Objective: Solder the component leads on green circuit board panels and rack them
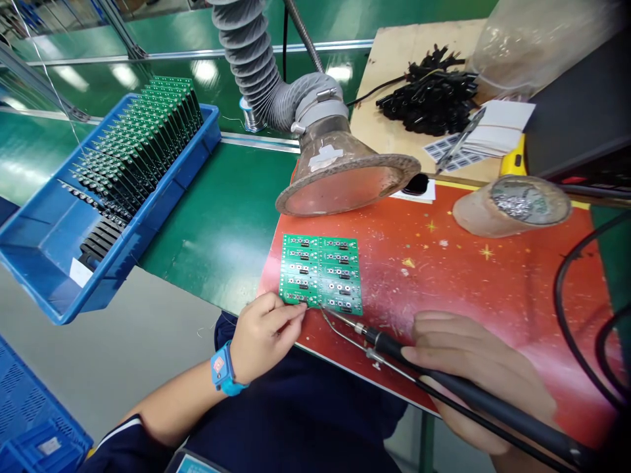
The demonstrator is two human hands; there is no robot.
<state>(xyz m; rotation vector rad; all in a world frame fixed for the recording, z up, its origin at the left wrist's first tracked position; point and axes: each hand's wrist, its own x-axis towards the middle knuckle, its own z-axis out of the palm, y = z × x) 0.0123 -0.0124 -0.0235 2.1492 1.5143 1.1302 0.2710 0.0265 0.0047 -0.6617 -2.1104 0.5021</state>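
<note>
A green circuit board panel (320, 272) with rows of small components lies on the red mat. My left hand (269, 328), a blue watch on its wrist, pinches the panel's lower left corner between thumb and fingers. In my right hand (473, 368) is a black soldering iron (384, 345) with a thin wire-feed tube clamped along it. The iron's tip meets the lower edge of the panel, close to the left fingertips. Whether the tip touches a joint is too small to tell.
Above the panel hangs a fume extractor hood (345, 171). A blue bin (54, 263) with upright boards (142, 138) stands at left. A cup-shaped container (507, 207), a bundle of black cables (428, 92) and a solder spool (253, 117) are around; a black cable (562, 295) loops at right.
</note>
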